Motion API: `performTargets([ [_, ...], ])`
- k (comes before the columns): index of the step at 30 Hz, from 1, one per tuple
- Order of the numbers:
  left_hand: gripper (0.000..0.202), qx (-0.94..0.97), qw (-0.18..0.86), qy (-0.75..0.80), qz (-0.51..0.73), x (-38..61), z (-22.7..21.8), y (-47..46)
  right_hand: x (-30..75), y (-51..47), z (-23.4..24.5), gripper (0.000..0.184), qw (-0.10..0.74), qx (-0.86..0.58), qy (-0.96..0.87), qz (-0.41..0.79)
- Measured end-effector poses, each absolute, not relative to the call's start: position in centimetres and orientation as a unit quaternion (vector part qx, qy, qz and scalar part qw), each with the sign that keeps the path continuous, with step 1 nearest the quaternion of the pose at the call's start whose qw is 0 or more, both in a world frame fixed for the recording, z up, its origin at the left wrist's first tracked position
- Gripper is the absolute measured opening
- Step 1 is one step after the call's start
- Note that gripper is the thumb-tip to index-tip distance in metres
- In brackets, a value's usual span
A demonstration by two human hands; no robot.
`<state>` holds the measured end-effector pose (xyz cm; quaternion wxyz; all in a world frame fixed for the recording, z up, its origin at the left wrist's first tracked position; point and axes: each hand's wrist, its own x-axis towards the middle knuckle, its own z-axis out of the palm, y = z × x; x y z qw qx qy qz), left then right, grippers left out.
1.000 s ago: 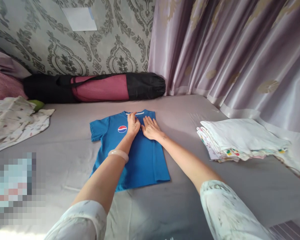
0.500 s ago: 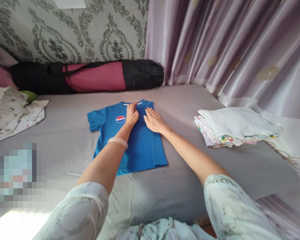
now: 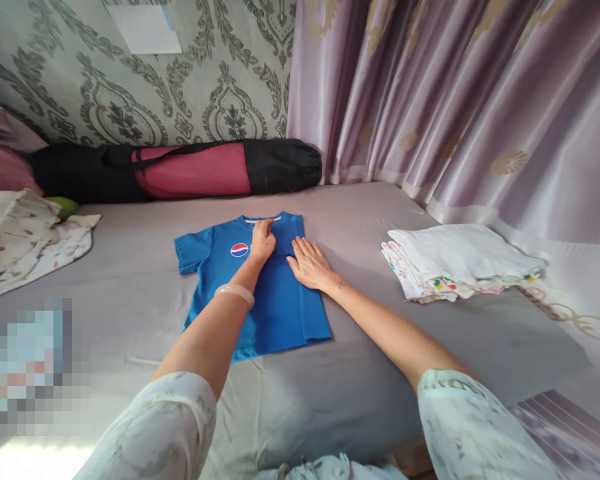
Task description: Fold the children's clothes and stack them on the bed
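Note:
A small blue T-shirt [image 3: 280,307] with a round red, white and blue logo lies flat on the grey bed sheet [image 3: 130,280], its right side folded inward. My left hand [image 3: 262,241] rests on the chest just below the collar, fingers curled and pressing on the folded sleeve. Flat on the folded right part lies my right hand [image 3: 309,263], fingers stretched out. A pale bangle [image 3: 236,293] circles my left wrist.
A stack of folded light clothes [image 3: 455,263] sits to the right. Crumpled patterned cloth [image 3: 25,237] lies at the left. A black and pink rolled mat bag [image 3: 190,170] lies along the wall. Mauve curtains [image 3: 455,100] hang at the right.
My right hand has slid a little down and toward me on the shirt's folded side. The left hand stays near the collar. The camera shifted slightly.

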<state>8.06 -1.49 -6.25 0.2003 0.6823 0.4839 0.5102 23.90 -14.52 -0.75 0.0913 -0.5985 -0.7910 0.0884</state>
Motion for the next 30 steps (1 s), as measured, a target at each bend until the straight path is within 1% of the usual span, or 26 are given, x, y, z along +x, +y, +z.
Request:
performTargets([
  [7,0.044,0.695,0.205,0.489,0.486,8.0,-6.0,-1.5,23.0,-21.1,-0.6,0.069,0.109,-0.528,-0.836,0.103],
  [11,0.045,0.694,0.206,0.487,0.488,8.0,-6.0,-1.5,22.8,-21.9,-0.9,0.066,0.112,-0.529,-0.834,0.107],
  [16,0.045,0.687,0.211,0.483,0.501,8.1,-6.1,-1.5,22.7,-23.1,0.3,0.065,0.112,-0.512,-0.842,0.128],
  [22,0.046,0.684,0.207,0.491,0.498,8.2,-6.2,-1.4,22.5,-26.5,1.1,0.064,0.093,-0.472,-0.858,0.183],
  [27,0.048,0.683,0.209,0.489,0.501,8.2,-6.2,-1.5,22.5,-26.3,1.5,0.066,0.074,-0.471,-0.855,0.204],
  [30,0.048,0.685,0.208,0.491,0.497,8.2,-6.1,-1.6,22.7,-24.6,2.3,0.06,0.113,-0.497,-0.844,0.167],
])
